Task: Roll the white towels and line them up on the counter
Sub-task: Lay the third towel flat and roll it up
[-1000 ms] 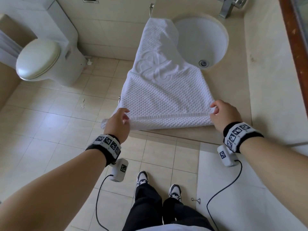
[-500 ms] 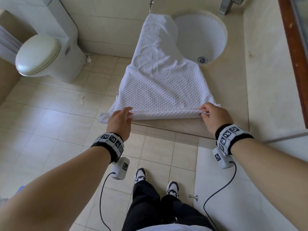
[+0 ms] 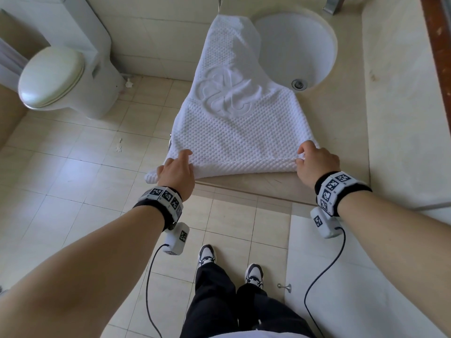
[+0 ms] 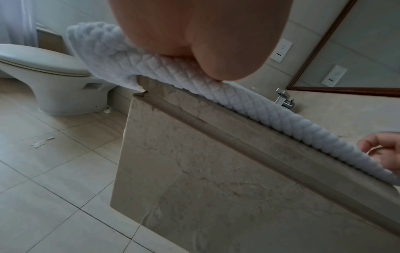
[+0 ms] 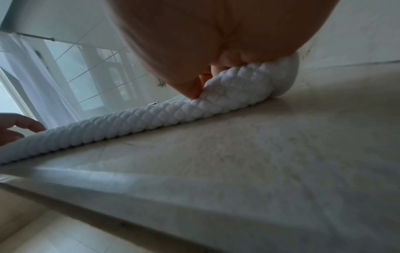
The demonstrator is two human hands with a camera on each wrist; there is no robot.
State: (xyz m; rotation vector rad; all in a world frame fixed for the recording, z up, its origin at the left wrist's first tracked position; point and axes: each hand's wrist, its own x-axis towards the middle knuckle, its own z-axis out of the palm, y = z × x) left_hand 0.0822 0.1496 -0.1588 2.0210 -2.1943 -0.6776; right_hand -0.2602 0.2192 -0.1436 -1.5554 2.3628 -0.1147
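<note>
A white waffle towel (image 3: 234, 132) with an embossed emblem lies spread on the beige counter (image 3: 341, 142), its far end draped toward the sink. Its near edge is turned into a thin roll (image 3: 244, 167). My left hand (image 3: 179, 164) curls over the roll's left end, which overhangs the counter's corner. My right hand (image 3: 310, 159) pinches the right end. In the left wrist view my palm (image 4: 194, 34) presses on the roll (image 4: 238, 102). The right wrist view shows my fingers (image 5: 197, 89) tucked against the roll (image 5: 151, 118).
A round sink (image 3: 300, 45) with a faucet (image 3: 332, 6) sits at the back of the counter. A toilet (image 3: 56, 76) stands on the tiled floor to the left. A wood-framed mirror (image 3: 436, 32) runs along the right. My feet are below the counter edge.
Both hands have turned the towel's near edge over and away from me, so the roll is a little thicker and farther onto the counter. The right hand moved slightly inward.
</note>
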